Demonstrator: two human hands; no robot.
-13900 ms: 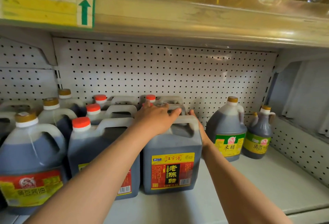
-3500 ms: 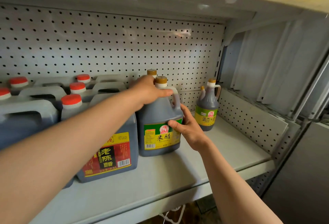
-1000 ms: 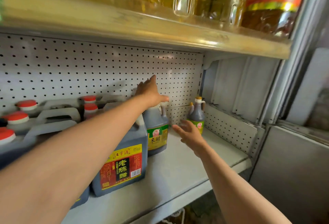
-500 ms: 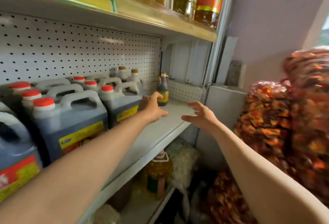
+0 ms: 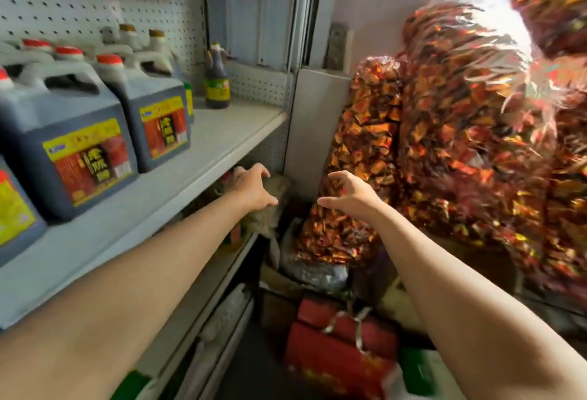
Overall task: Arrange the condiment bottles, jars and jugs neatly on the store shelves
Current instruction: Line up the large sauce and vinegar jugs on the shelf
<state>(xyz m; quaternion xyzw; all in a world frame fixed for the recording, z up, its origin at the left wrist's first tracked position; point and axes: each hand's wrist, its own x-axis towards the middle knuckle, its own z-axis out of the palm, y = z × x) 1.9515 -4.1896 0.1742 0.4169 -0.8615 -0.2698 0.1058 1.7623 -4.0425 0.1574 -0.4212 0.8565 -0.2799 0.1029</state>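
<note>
Dark vinegar jugs with red caps (image 5: 158, 107) stand in rows on the grey shelf (image 5: 222, 136), labels facing out. Behind them are round jugs with gold caps (image 5: 157, 47). A small dark bottle with a yellow-green label (image 5: 217, 82) stands alone at the shelf's far right. My left hand (image 5: 252, 188) is below the shelf's front edge, fingers spread, holding nothing, in front of a greyish bag. My right hand (image 5: 351, 195) hovers beside it, fingers curled apart and empty, near the candy bags.
Large clear bags of red and gold wrapped candy (image 5: 460, 133) pile up on the right. Red gift boxes (image 5: 343, 345) sit on the floor below. A greyish bag (image 5: 270, 218) lies on the lower shelf. A grey post (image 5: 313, 120) ends the shelf.
Both hands dropped from the shelf top to below its front edge. The view swung right and down, showing the floor boxes and more candy bags.
</note>
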